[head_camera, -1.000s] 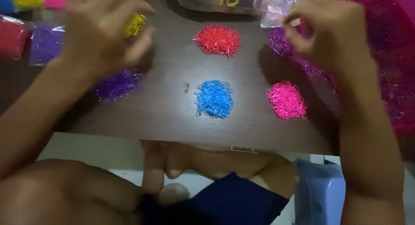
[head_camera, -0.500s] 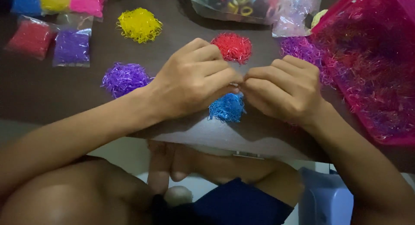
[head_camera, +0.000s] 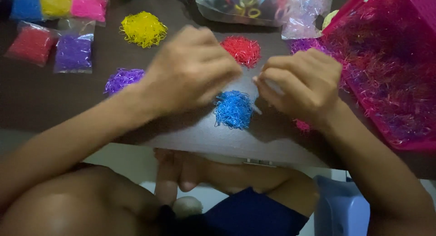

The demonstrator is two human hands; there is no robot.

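Observation:
My left hand (head_camera: 190, 68) hovers over the dark table, blurred, with its fingers curled together; I cannot tell if it holds anything. My right hand (head_camera: 299, 84) pinches a small clear bag (head_camera: 272, 86) between thumb and fingers. A blue pile of tiny rubber bands (head_camera: 233, 109) lies between and just below both hands. A red pile (head_camera: 241, 50) sits behind them. A purple pile (head_camera: 121, 79) is left of my left wrist. A pink pile (head_camera: 302, 125) is mostly hidden under my right wrist.
A yellow pile (head_camera: 143, 28) lies at the back left, near small filled bags of red (head_camera: 32, 44), purple (head_camera: 72, 52), blue, yellow and pink bands. A pink basket (head_camera: 408, 145) full of mixed bands stands at the right. Clear bags (head_camera: 254, 7) lie at the back. The table's front edge (head_camera: 227, 145) is close.
A second ago my hands were far apart at the back of the table. They then met over the blue pile and have now drawn slightly apart.

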